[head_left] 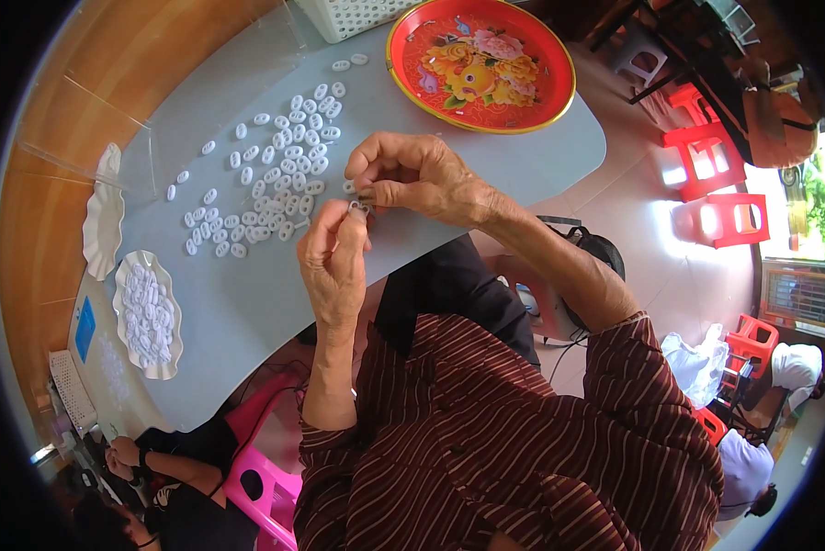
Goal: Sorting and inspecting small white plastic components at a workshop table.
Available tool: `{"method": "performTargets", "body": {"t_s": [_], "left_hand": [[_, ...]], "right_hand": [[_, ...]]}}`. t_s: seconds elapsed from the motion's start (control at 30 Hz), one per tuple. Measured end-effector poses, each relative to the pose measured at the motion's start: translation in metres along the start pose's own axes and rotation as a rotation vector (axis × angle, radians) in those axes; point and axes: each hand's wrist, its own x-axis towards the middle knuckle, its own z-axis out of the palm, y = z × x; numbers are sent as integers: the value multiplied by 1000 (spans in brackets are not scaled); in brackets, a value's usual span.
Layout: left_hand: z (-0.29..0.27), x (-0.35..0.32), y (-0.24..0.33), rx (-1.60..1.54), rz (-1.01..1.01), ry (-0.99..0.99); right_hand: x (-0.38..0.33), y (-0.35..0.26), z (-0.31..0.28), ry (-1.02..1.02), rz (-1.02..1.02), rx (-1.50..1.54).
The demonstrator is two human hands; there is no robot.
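Over the table's near edge my two hands meet at the fingertips. My left hand [333,253] pinches a small white plastic piece [358,208] between thumb and fingers. Right beside it, my right hand [422,179] is closed, thumb pressed to its fingers at the same piece; what it grips there is too small to make out. Many loose white oval pieces [288,166], each with dark marks like two holes, lie scattered on the grey table [247,321] just beyond and left of my hands.
A red floral tray [405,87] sits at the far right of the table beside a white perforated basket [344,20]. At left, a wavy white dish [163,369] holds more white pieces, near another wavy dish [103,216]. A co-worker's hands [123,455] show at lower left.
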Motion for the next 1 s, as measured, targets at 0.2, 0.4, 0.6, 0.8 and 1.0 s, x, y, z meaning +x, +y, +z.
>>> {"method": "performTargets", "body": {"t_s": [0.2, 0.4, 0.6, 0.8, 1.0], "left_hand": [[-1, -1, -1, -33, 26, 9], [-2, -1, -3, -106, 25, -23], [0, -2, -13, 334, 307, 59], [-2, -3, -3, -18, 81, 16], [-5, -3, -5, -86, 34, -30]], "right_hand": [[1, -6, 4, -14, 6, -87], [2, -10, -1, -57, 12, -280], [1, -10, 6, 28, -79, -515], [3, -14, 3, -5, 49, -351], [2, -12, 3, -41, 24, -333]]}}
